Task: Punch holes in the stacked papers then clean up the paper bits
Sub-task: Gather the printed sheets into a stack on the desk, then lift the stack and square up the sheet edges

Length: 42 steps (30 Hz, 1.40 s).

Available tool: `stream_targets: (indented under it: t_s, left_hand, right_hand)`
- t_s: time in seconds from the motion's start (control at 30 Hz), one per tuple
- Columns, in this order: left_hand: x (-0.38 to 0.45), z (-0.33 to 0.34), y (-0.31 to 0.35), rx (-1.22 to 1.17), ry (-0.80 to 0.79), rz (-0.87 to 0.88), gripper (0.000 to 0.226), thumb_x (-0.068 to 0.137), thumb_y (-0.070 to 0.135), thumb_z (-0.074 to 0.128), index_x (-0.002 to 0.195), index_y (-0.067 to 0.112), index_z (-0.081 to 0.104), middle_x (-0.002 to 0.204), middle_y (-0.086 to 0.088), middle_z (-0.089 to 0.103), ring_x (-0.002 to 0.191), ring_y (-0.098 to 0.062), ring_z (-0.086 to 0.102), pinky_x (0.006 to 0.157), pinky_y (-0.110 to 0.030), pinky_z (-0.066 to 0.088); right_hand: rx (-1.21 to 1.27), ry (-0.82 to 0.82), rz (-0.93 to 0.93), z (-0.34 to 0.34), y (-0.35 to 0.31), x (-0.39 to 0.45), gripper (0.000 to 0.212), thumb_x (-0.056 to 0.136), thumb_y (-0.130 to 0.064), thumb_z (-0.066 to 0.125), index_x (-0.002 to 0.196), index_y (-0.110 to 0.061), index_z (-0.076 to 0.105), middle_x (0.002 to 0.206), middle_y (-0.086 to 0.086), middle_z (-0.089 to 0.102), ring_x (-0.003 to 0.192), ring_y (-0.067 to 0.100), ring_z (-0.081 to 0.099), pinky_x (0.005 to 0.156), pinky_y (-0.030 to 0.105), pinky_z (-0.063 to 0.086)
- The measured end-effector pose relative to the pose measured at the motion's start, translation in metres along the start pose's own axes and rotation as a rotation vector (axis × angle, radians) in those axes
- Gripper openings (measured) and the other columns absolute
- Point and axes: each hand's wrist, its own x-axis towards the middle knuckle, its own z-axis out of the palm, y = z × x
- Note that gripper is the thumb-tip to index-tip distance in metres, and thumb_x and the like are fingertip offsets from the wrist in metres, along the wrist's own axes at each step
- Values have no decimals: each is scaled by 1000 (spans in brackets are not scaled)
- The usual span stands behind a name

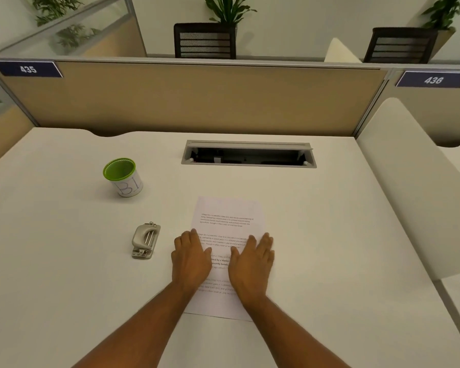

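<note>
grip: L hand (190, 257) + R hand (251, 264) flat, palms down, fingers spread, holding nothing | on papers (227, 224) | punch (144, 241) left

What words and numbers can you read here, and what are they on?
"435" on the left blue sign.
"436" on the right blue sign.
"BI", handwritten on the cup; possibly more letters out of sight.
Printed text on the papers: too small and blurred to read.

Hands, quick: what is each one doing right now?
Left hand: open, flat on the papers, holding nothing.
Right hand: open, flat on the papers, holding nothing.
</note>
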Motion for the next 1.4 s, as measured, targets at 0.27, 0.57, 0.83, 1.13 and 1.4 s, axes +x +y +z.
stream_targets:
  t_s: [0.27,0.57,0.83,1.13,1.4]
  left_hand:
    - [6,-6,29,-93,-58,-170,54,87,32,67,128,8,43,132,-15,46,122,-29,43,96,-40,47]
    - [24,-20,22,-346,-209,-289,37,81,9,63,116,2,53,114,-17,64,104,-36,63,89,-48,56]
    - [24,-55,-10,-841,-405,-97,44,75,2,75,111,13,53,108,-10,68,89,-28,72,77,-49,62]
    - [34,-125,-24,-940,-314,234,43,73,28,84,108,29,59,103,3,74,88,-18,75,73,-42,63]
    - [34,-160,-30,-1072,-270,415,41,81,22,79,113,42,63,112,12,73,100,-16,71,76,-32,62]
  right_hand:
    - [-65,25,11,0,6,-11,58,102,-42,43,150,-12,35,161,20,26,148,34,23,120,44,25]
    - [-87,27,-29,-3,12,-13,54,100,-36,48,148,-13,36,154,12,37,138,29,36,110,40,37]
    - [552,68,148,-25,25,-6,66,93,-20,67,150,-9,34,150,8,39,136,26,44,112,40,40]
    - [1163,-103,114,-71,8,6,42,85,-9,78,124,-13,64,114,5,76,106,28,72,82,33,59]
    - [1235,6,-140,-113,-21,-4,26,88,-16,73,113,-24,75,116,0,76,100,23,74,80,28,61]
